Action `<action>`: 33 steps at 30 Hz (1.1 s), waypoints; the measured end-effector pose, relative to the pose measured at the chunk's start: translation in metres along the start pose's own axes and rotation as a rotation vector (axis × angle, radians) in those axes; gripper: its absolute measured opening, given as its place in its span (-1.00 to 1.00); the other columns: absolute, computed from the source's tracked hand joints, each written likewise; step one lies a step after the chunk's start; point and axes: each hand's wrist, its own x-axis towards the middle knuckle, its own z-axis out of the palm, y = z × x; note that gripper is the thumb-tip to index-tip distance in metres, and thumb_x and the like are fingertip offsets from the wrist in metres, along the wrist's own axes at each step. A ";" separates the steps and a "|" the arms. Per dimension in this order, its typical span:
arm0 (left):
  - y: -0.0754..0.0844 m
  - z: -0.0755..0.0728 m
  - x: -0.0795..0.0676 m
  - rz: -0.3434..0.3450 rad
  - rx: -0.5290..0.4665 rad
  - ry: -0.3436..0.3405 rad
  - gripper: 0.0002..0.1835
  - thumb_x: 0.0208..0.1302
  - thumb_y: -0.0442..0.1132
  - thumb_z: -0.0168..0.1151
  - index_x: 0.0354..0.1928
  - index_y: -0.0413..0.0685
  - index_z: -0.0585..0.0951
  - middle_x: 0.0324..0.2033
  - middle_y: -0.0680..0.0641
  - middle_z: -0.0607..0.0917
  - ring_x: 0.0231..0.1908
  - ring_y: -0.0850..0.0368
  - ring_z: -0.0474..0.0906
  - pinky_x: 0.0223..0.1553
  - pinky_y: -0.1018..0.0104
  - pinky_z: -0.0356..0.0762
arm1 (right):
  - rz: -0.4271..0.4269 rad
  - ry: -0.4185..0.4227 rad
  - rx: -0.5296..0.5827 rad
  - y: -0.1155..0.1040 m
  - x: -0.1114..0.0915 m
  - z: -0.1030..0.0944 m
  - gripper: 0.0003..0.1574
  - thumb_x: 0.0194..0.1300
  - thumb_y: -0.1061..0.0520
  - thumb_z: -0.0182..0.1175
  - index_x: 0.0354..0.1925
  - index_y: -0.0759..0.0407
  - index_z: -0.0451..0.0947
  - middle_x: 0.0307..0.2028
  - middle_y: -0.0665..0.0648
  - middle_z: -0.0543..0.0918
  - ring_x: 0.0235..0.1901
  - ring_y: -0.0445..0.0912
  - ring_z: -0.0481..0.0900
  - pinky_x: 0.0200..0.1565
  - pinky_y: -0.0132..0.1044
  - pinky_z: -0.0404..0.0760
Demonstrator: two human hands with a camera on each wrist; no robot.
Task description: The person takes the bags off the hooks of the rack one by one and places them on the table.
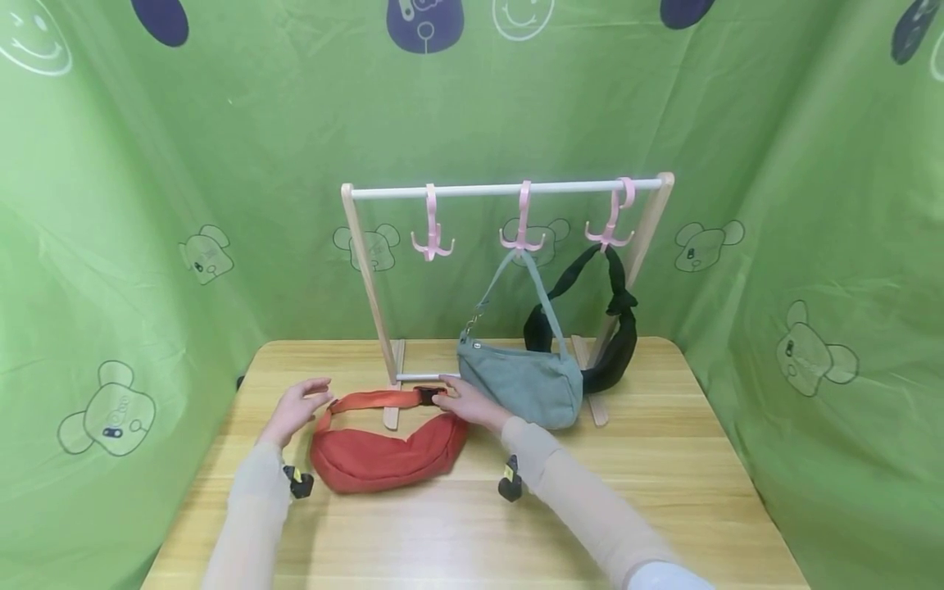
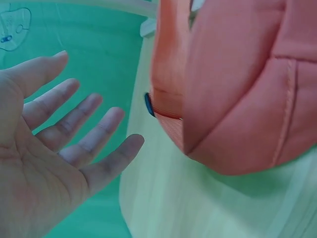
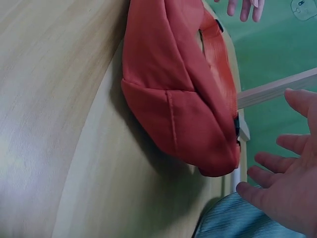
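A red waist bag (image 1: 383, 460) lies on the table with its orange-red strap (image 1: 374, 400) looped behind it and a black buckle (image 1: 428, 396) toward the strap's right end. My left hand (image 1: 297, 410) is held beside the bag's left end, fingers spread and apart from it in the left wrist view. On the other side, my right hand (image 1: 474, 403) hovers by the buckle and the bag's right end. In the right wrist view its fingers (image 3: 270, 161) are extended with nothing between them.
Behind the bag stands a wooden rack with a white rail (image 1: 479, 190) carrying pink hooks; the left hook (image 1: 432, 238) holds nothing. A blue-grey shoulder bag (image 1: 524, 381) hangs from the middle hook, close to my right hand. The right hook carries a black bag (image 1: 618, 352). Green curtains surround the table.
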 end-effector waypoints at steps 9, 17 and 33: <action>0.020 0.001 -0.006 0.076 0.026 0.022 -0.44 0.46 -0.10 0.07 0.37 -0.23 0.32 0.32 -0.35 0.40 0.26 -0.29 0.41 0.20 -0.18 0.46 | -0.052 -0.008 -0.048 -0.005 -0.011 -0.011 -0.24 0.41 -0.06 0.12 0.42 0.23 0.21 0.36 0.33 0.37 0.35 0.19 0.35 0.42 0.09 0.24; 0.036 0.004 -0.012 0.127 0.056 0.046 -0.46 0.46 -0.10 0.07 0.36 -0.21 0.35 0.32 -0.33 0.41 0.25 -0.29 0.43 0.21 -0.12 0.47 | -0.055 -0.022 -0.085 -0.008 -0.028 -0.025 -0.29 0.42 -0.14 0.09 0.36 0.20 0.32 0.39 0.25 0.36 0.42 0.20 0.23 0.41 0.19 0.20; 0.071 0.027 -0.029 0.273 0.072 0.073 -0.54 0.41 -0.18 0.15 0.27 -0.20 0.47 0.20 -0.30 0.56 0.13 -0.22 0.57 0.09 0.08 0.61 | -0.112 0.048 -0.060 -0.001 -0.066 -0.061 -0.38 0.45 -0.07 0.07 0.35 0.18 0.34 0.30 0.22 0.47 0.30 0.14 0.42 0.33 0.11 0.39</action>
